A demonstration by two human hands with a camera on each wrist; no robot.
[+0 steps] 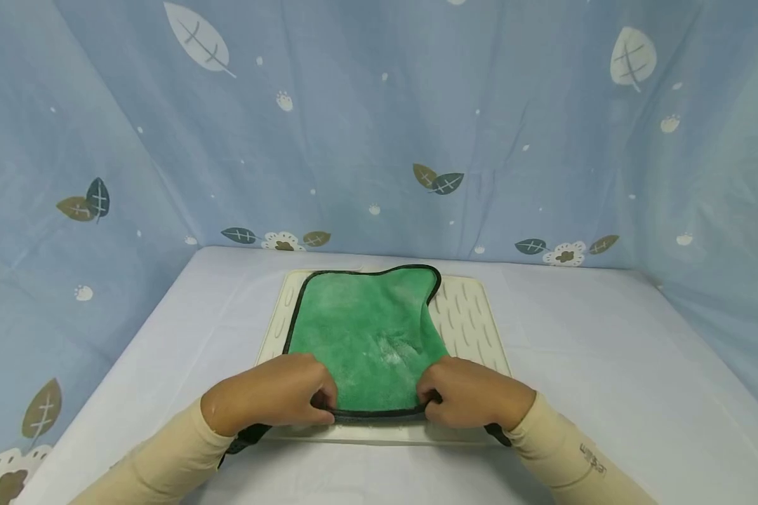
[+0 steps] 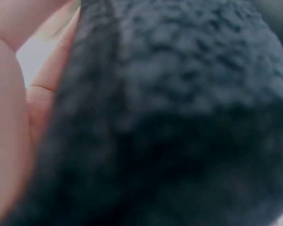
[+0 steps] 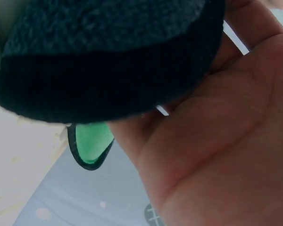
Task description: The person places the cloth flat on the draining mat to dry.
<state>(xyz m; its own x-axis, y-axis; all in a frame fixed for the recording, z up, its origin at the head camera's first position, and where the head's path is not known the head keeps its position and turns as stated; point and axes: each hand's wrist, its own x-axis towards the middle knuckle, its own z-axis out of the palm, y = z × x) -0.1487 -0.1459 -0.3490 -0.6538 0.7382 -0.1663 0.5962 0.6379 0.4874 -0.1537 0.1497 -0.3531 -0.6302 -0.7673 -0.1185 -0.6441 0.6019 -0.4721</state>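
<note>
A green plush towel (image 1: 360, 330) with black edging lies over a cream ridged mat (image 1: 467, 315), its far right corner bent and a pale scuffed patch near the middle. My left hand (image 1: 284, 389) grips its near left corner, and my right hand (image 1: 474, 393) holds the near right one. Between them the near edge runs nearly straight. The dark grey underside of the towel (image 2: 188, 61) fills most of the left wrist view, beside the fingers. In the right wrist view that underside (image 3: 108, 28) hangs in front of the right hand (image 3: 226, 141), hiding the fingertips.
The mat lies on a white-covered table (image 1: 581, 351). Blue cloth with leaf prints (image 1: 354, 126) walls off the back and both sides. White tabletop extends to the left and right of the mat.
</note>
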